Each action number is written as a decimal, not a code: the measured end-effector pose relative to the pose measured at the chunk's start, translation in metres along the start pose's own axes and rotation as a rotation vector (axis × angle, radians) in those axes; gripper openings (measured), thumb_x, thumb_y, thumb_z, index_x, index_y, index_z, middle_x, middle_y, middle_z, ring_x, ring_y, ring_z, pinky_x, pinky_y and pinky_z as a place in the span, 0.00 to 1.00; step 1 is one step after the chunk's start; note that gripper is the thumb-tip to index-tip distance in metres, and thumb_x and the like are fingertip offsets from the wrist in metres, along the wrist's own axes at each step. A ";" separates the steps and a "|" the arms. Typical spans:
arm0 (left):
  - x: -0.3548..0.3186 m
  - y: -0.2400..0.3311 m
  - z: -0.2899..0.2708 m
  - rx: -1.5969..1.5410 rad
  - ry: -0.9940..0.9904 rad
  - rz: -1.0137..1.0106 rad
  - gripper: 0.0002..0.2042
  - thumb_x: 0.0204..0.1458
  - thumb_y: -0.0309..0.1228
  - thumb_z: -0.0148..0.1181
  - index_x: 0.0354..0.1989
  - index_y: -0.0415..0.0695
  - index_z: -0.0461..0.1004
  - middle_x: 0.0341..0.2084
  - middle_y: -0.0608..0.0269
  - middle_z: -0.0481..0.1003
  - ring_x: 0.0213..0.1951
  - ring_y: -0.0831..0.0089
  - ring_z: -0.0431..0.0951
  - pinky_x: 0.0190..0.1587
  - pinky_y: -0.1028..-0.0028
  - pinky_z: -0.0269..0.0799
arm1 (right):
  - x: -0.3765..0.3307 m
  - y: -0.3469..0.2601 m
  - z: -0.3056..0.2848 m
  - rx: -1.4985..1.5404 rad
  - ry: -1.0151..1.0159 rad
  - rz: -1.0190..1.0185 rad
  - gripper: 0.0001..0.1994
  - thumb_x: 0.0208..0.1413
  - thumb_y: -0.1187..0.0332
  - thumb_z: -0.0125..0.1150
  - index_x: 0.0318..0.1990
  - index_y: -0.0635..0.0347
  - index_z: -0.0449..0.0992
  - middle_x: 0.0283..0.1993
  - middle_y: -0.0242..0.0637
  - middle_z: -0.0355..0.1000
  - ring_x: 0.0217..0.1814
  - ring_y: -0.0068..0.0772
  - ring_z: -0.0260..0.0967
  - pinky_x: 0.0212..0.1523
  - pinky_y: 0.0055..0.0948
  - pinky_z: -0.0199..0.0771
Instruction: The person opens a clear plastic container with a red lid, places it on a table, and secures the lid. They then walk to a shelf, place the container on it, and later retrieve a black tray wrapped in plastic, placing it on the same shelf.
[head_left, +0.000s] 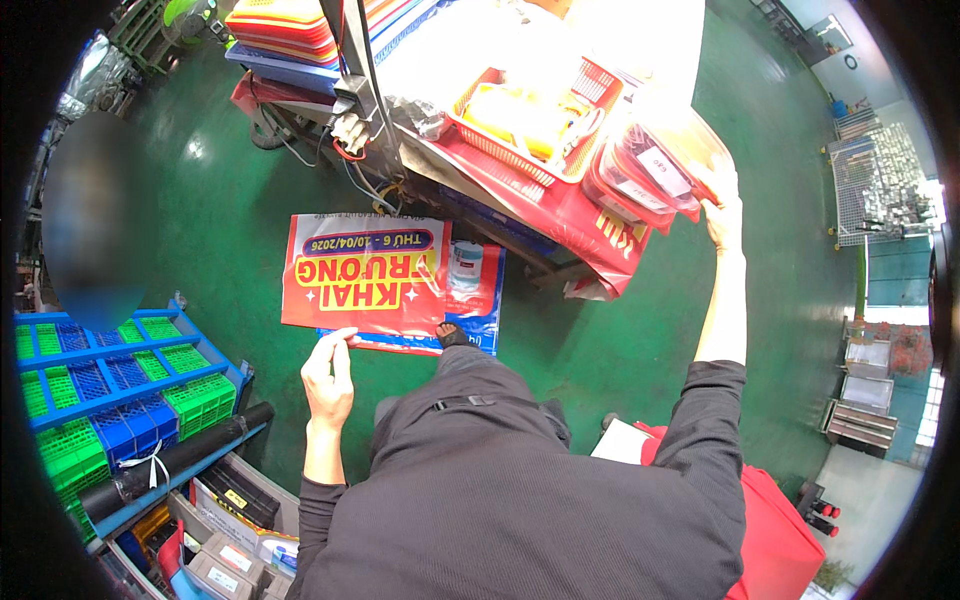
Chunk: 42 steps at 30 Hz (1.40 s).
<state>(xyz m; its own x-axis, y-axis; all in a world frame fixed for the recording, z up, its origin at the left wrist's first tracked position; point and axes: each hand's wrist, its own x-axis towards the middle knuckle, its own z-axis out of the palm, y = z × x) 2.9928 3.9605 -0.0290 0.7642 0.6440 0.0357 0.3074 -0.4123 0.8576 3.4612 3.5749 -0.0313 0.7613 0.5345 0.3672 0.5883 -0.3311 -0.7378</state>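
My right hand (724, 210) reaches out to the table's right end, its fingers closed around the edge of a clear plastic box (688, 140). The box has a white label and sits on similar boxes with reddish contents. My left hand (328, 382) hovers at my left side with nothing near it but the floor sheets below. Its fingers are bent and pressed together at the tips; whether something small is between them is hidden. A red plastic basket (502, 145) holding yellow items stands left of the boxes.
A red sheet covers the table (480, 175); stacked colored trays (285, 35) stand at its left. A printed banner (365, 290) lies on the green floor by my foot. Green and blue crates (130, 425) fill a blue rack at left. A blurred person (95, 215) stands behind it.
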 end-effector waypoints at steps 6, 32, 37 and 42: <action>0.005 0.001 -0.004 -0.017 -0.006 0.015 0.09 0.55 0.21 0.44 0.39 0.35 0.72 0.30 0.57 0.75 0.34 0.70 0.76 0.39 0.74 0.70 | 0.002 0.010 -0.010 -0.024 -0.037 0.096 0.24 0.39 0.81 0.49 0.48 0.54 0.74 0.62 0.39 0.57 0.62 0.35 0.56 0.55 0.32 0.65; -0.301 -0.071 -0.117 0.056 1.448 -0.362 0.08 0.55 0.26 0.49 0.42 0.41 0.71 0.35 0.58 0.75 0.36 0.68 0.77 0.39 0.72 0.71 | -0.230 -0.568 0.507 0.912 -1.054 -1.378 0.10 0.44 0.84 0.48 0.35 0.62 0.71 0.34 0.40 0.70 0.37 0.39 0.68 0.39 0.33 0.68; -0.431 -0.058 -0.146 0.113 1.834 -0.483 0.10 0.59 0.30 0.44 0.42 0.39 0.71 0.30 0.59 0.75 0.35 0.75 0.76 0.39 0.75 0.71 | -0.372 -0.638 0.512 1.066 -1.412 -1.468 0.14 0.38 0.86 0.51 0.32 0.58 0.74 0.34 0.38 0.71 0.35 0.38 0.71 0.34 0.32 0.72; -0.521 -0.032 -0.175 0.113 2.173 -0.532 0.12 0.59 0.30 0.43 0.41 0.37 0.72 0.28 0.61 0.75 0.33 0.76 0.76 0.37 0.77 0.71 | -0.475 -0.706 0.495 1.253 -1.683 -1.509 0.15 0.35 0.87 0.53 0.30 0.58 0.75 0.33 0.38 0.71 0.29 0.37 0.71 0.26 0.29 0.72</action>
<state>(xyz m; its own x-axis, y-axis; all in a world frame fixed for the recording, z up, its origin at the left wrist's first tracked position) 2.4854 3.7505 0.0148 -0.9461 0.1501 0.2871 0.2922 0.0130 0.9563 2.5498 3.9401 0.0343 -0.7913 -0.0648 0.6079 -0.5091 0.6204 -0.5966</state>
